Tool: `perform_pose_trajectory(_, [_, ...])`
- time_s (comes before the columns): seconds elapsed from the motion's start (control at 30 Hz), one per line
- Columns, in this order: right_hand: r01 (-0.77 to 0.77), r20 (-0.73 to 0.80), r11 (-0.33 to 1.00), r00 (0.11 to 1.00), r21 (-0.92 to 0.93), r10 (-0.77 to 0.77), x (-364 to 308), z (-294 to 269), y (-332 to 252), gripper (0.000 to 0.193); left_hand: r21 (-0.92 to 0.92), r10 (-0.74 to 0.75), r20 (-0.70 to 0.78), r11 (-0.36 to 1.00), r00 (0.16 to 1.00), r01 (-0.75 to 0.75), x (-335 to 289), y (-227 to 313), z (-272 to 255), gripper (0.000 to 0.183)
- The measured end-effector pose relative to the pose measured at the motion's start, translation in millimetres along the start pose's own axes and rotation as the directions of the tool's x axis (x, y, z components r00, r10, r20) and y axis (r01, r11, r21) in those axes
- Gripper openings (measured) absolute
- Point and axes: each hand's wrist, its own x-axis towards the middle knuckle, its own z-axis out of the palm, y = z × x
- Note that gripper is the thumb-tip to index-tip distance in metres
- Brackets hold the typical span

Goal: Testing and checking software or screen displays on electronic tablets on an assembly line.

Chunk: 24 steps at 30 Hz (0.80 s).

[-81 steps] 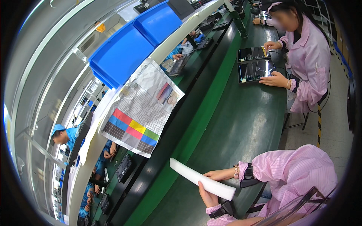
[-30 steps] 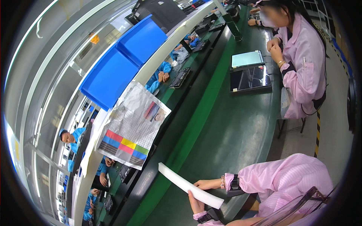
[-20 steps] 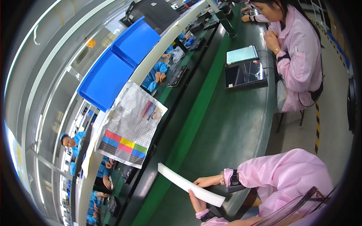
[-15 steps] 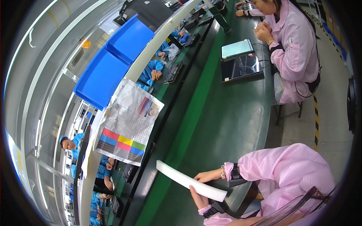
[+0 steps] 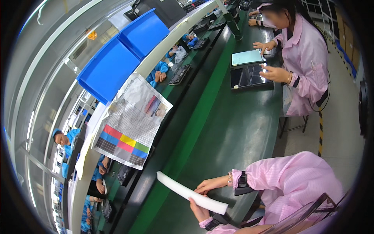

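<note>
A long white strip [image 5: 187, 192], plain and foam-like, slants above the green worktop at the lower middle. My left hand [image 5: 199, 211] grips its near edge close to the right end, with the wrist in a pink cuff and black band. At the opposite edge my right hand [image 5: 212, 184] has its fingers bent together against the strip; some fingertips are hidden behind it. A beaded bracelet and a black band circle that wrist. The strip's far end sticks out freely to the left.
The green workbench [image 5: 218, 128] curves away. A printed sheet [image 5: 128, 121] hangs from the rail below blue bins [image 5: 109, 70]. Beyond the bench, blue-clad workers handle dark devices. A pink-clad co-worker [image 5: 304, 66] sits at the far right with two screen panels [image 5: 249, 76].
The white strip and both my hands have shifted slightly left and down in the view. The pink-clad co-worker's hands have moved apart and now reach over the screens.
</note>
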Motion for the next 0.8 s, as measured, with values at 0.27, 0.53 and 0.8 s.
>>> perform_pose_trajectory(0.27, [-0.023,-0.075,0.998,0.997,-0.064,0.019,-4.4,-0.6,0.7,0.045,0.052,0.044,0.085,0.997,0.995,-0.048,1.9,-5.7,-6.9,0.058])
perform_pose_trajectory(0.53, [0.011,-0.131,0.989,0.991,-0.145,-0.03,-12.5,9.9,-3.3,0.037,0.181,0.052,0.081,0.981,0.995,-0.066,-6.2,-3.8,2.1,0.057])
perform_pose_trajectory(0.8, [-0.053,-0.159,0.973,0.987,-0.223,0.017,-5.5,6.0,-0.9,0.035,0.177,0.026,0.023,0.984,0.999,-0.029,-3.9,-6.0,3.3,0.057])
